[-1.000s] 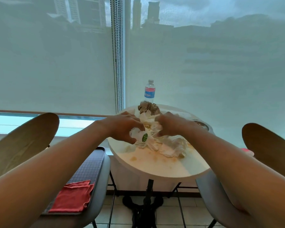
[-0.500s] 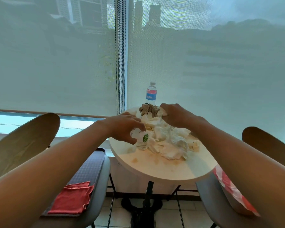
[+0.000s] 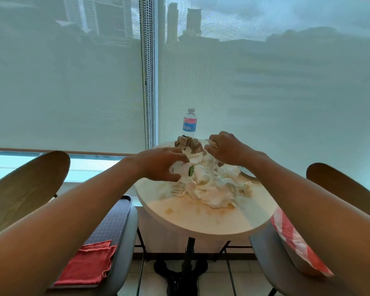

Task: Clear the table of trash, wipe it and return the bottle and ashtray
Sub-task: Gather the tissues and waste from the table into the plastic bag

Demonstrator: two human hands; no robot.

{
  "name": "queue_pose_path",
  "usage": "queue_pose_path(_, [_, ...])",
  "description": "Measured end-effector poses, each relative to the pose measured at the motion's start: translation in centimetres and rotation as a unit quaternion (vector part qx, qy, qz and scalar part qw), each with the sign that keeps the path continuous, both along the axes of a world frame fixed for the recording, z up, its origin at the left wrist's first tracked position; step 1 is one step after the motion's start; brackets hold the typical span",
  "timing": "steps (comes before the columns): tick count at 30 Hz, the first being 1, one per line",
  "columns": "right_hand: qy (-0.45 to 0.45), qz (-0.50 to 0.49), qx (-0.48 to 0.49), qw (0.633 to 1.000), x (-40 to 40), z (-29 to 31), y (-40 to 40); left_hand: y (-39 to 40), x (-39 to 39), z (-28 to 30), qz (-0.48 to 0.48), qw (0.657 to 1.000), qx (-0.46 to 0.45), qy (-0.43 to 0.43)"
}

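Observation:
A pile of crumpled white tissues [image 3: 214,186] covers the middle of the small round table [image 3: 201,221], with brown crumpled trash [image 3: 189,144] at its far end. My left hand [image 3: 160,163] grips a white wrapper with a green logo [image 3: 185,169] at the pile's left side. My right hand [image 3: 226,149] is curled over the pile's far right part, pinching white tissue. A water bottle [image 3: 189,122] with a blue and red label stands upright behind the pile. The ashtray's rim [image 3: 247,173] peeks out beside my right forearm.
Orange stains [image 3: 179,210] mark the tabletop's near part. A red cloth [image 3: 88,263] lies on the left chair's seat [image 3: 115,227]. A red-and-white bag [image 3: 295,242] sits on the right chair. Window blinds hang right behind the table.
My right hand moved from the pile's middle to its far right side, near the brown trash. My left hand kept its hold on the wrapper.

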State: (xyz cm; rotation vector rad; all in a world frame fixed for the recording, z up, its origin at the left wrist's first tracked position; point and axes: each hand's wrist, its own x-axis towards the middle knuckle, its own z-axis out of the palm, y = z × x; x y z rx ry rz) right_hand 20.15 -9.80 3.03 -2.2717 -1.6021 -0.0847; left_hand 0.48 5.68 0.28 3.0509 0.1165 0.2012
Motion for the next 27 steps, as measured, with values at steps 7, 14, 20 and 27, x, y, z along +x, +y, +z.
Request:
queue_pose_path(7, [0.001,-0.005,0.021,1.0,0.7,0.6,-1.3,0.5,0.9,-0.7,-0.002,1.0,0.002,-0.017])
queue_pose_path(14, [-0.014,-0.026,-0.029,0.999,1.4,0.0,-2.0,0.4,2.0,-1.5,0.006,1.0,0.015,-0.025])
queue_pose_path(20, [-0.023,-0.003,-0.024,0.999,1.6,-0.3,-3.2,1.1,3.3,-0.5,0.011,0.997,0.052,-0.063])
queue_pose_path(27, [-0.065,0.005,0.053,0.996,2.1,0.3,-3.9,1.2,5.2,1.5,0.011,0.994,0.058,-0.094])
